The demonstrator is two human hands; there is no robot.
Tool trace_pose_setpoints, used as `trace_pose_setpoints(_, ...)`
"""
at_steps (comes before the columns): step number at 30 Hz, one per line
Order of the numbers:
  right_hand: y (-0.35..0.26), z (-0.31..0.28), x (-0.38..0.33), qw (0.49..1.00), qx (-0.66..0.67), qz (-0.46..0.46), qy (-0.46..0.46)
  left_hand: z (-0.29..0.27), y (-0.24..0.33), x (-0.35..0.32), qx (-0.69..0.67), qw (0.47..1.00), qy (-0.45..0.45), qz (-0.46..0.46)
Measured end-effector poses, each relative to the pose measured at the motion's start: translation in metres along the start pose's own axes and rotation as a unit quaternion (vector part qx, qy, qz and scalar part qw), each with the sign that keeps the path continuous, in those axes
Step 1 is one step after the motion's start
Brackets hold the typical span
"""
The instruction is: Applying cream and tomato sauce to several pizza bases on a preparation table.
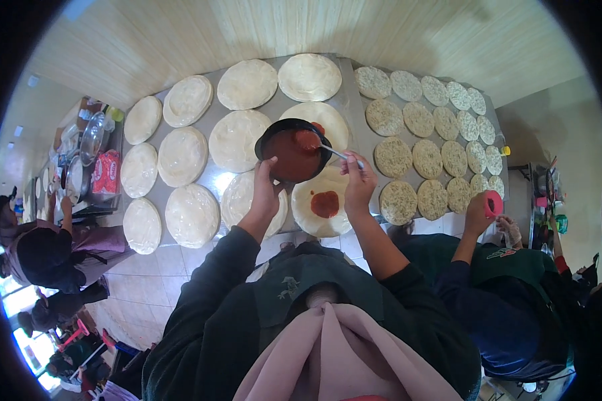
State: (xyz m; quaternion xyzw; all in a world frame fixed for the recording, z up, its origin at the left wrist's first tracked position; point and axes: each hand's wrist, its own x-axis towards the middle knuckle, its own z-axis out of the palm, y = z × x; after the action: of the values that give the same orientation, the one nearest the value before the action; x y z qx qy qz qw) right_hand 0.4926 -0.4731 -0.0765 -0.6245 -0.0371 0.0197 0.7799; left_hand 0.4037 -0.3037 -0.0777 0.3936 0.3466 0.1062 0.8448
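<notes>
A black bowl (266,137) of red sauce is tilted above the table, with my left hand (266,196) gripping its near left rim. My right hand (358,177) is closed round the handle of a metal ladle (307,140), whose head, coated in sauce, is over the bowl. Just below the bowl lies a round of pizza dough (304,218) with a red patch of sauce (325,204) in its middle. Behind the bowl, another dough round (338,123) shows some sauce, partly hidden by bowl and ladle.
Several plain dough rounds (183,156) cover the metal table's left part. Speckled rounds (389,156) stand in rows on the right. A co-worker at my right holds a pink cup (493,203). Red packets (106,172) lie at far left, near another person (54,250).
</notes>
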Motion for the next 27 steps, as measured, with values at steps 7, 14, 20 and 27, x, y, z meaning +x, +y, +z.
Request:
trace_pose_setpoints(7, -0.013, 0.007, 0.010, 0.995, 0.093, 0.034, 0.016, -0.018, -0.004, 0.002, 0.001, 0.999, 0.042, 0.001)
trace_pose_setpoints(14, 0.011, 0.004, 0.040, 0.982, -0.141, -0.117, -0.055, -0.022, 0.002, -0.006, -0.023, 0.999, 0.029, 0.011)
trace_pose_setpoints(20, -0.003, -0.004, 0.039, 0.931, -0.269, -0.221, -0.111, -0.027, 0.002, -0.006, -0.023, 0.999, 0.029, 0.015)
trace_pose_setpoints(27, -0.048, 0.009, 0.029, 0.854, -0.297, -0.373, -0.210, -0.013, 0.005, 0.002, -0.008, 0.999, 0.043, -0.004)
